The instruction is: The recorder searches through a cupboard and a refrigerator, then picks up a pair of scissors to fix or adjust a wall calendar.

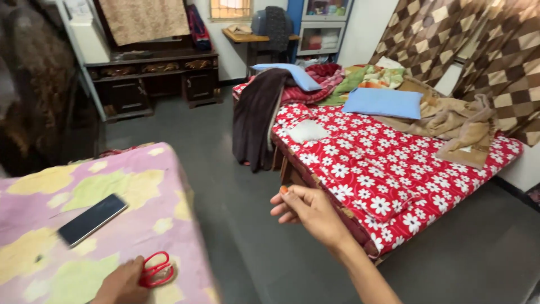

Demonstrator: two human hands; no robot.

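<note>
1. Grey floor (225, 186) runs between a bed and the tabletop (140, 186) near me, which is covered in a pink cloth with yellow-green patches.
2. I see my left hand (121, 284) at the bottom edge of the view, resting on the tabletop with its fingers curled at the red handles of a pair of scissors (156, 269); the hand touches the handles, but I cannot tell whether it has a real grip on them.
3. The scissors lie flat on the cloth near the tabletop's front edge, and their blades are hidden from me.
4. A dark phone (91, 219) lies face up on the same cloth, beyond the scissors and apart from them.
5. My right hand (306, 209) is held out in the air over the floor, just short of the bed's near corner, fingers loosely bent inward and holding nothing that I can make out.
6. The bed (394, 169) wears a red sheet with white flowers; on it lie a blue pillow (383, 103), a tan blanket (461, 126) and a heap of clothes, with a dark garment (256, 115) hanging over its far end.
7. A dark wooden cabinet (157, 76) stands against the far wall, and brown checked curtains (478, 39) hang on the right.
</note>
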